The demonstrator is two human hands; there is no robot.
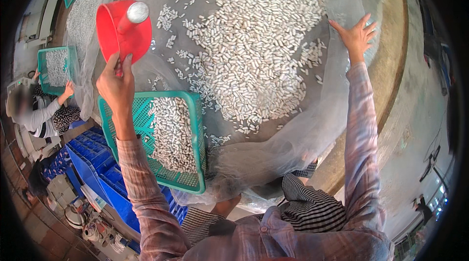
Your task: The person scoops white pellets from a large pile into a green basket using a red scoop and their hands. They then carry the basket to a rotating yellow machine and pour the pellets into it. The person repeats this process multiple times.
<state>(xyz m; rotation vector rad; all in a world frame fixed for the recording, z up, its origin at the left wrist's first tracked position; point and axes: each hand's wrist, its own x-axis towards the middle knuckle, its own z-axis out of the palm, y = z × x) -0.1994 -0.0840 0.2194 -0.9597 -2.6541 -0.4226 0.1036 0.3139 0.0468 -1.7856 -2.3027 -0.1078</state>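
Note:
My left hand (117, 82) grips the lower edge of a red plastic dipper (139, 38), held raised at the left; its handle sticks up, with a pale round end. Below that hand, a green slotted basket (198, 139) holds many small whitish cylindrical pieces (171, 139), mostly in its right half. A large heap of similar pieces (259, 51) lies spread over a grey surface ahead. At the heap's right, my right hand (359, 38) has its fingers spread, with nothing held, over sheer white netting (337, 80). Whether it touches the netting, I cannot tell.
Blue plastic crates (97, 158) stand left of the basket. Farther left, another person (44, 109) holds a green basket (56, 68) of pieces, beside a long pale heap (83, 21). A curved tan edge (393, 65) bounds the surface at right, with grey floor (410, 114) beyond.

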